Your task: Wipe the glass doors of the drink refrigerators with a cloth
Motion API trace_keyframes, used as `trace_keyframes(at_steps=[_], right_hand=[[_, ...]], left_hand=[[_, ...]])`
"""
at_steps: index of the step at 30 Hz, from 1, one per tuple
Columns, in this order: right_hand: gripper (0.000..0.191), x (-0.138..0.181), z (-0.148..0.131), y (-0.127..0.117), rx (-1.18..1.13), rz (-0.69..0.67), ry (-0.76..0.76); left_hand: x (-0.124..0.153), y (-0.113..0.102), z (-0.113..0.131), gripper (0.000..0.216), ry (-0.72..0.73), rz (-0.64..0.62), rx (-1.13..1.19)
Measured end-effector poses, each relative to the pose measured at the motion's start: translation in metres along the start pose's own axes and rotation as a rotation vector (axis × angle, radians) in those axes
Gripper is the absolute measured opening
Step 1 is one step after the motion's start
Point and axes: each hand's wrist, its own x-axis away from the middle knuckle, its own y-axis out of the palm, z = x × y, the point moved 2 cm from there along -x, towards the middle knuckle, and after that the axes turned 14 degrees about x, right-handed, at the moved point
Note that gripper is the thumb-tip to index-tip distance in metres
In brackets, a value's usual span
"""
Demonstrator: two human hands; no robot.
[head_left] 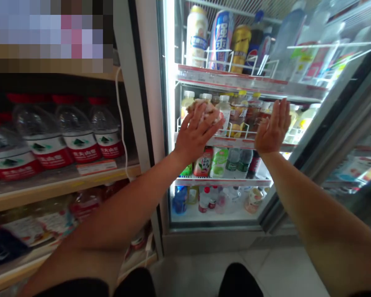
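Observation:
My left hand point(192, 138) is raised in front of a lit drinks fridge, its fingers spread over a crumpled, light patterned cloth point(207, 110). The cloth appears pressed to the glass door point(222, 165); most of it lies under my fingers. Farther right, my right hand point(272, 128) is held up flat with fingers stretched and nothing in it. Whether its palm touches the glass I cannot tell. Behind both hands stand the fridge's middle-shelf bottles point(239, 109), partly covered by them.
Left of the fridge, a wooden shelf point(62, 187) carries large red-capped water bottles point(77, 136). A white cable point(121, 119) hangs down its side. Tall cans point(221, 39) stand on the fridge's top shelf. A metal door frame point(324, 165) slants along the right. Below is a tiled floor point(185, 268).

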Motion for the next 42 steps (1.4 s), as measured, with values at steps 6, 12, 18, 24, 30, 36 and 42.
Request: trace_keyframes(at_steps=[6, 12, 18, 24, 30, 36, 42], right_hand=[[0.058, -0.002, -0.003, -0.003, -0.001, -0.008, 0.013], [0.058, -0.001, -0.005, -0.005, -0.018, -0.012, 0.026], [0.061, 0.0, 0.0, 0.001, -0.019, -0.026, 0.005], [0.057, -0.001, -0.004, -0.004, -0.032, -0.019, 0.043], [0.06, -0.002, -0.005, -0.003, 0.001, -0.011, 0.016], [0.058, -0.001, -0.006, -0.004, 0.016, -0.004, 0.031], [0.059, -0.001, -0.007, -0.005, -0.022, -0.041, 0.05]], left_hand=[[0.028, 0.012, 0.022, 0.057, 0.184, -0.123, 0.02], [-0.006, -0.006, -0.01, 0.062, -0.092, -0.006, 0.062], [0.036, 0.007, 0.017, 0.067, 0.134, -0.2, 0.111], [0.004, -0.007, -0.019, 0.068, -0.005, -0.095, 0.028], [0.028, 0.0, 0.004, 0.067, 0.126, -0.142, 0.007], [0.021, -0.006, -0.003, 0.065, 0.198, -0.225, -0.022], [0.009, -0.008, -0.008, 0.069, 0.012, -0.13, 0.005]])
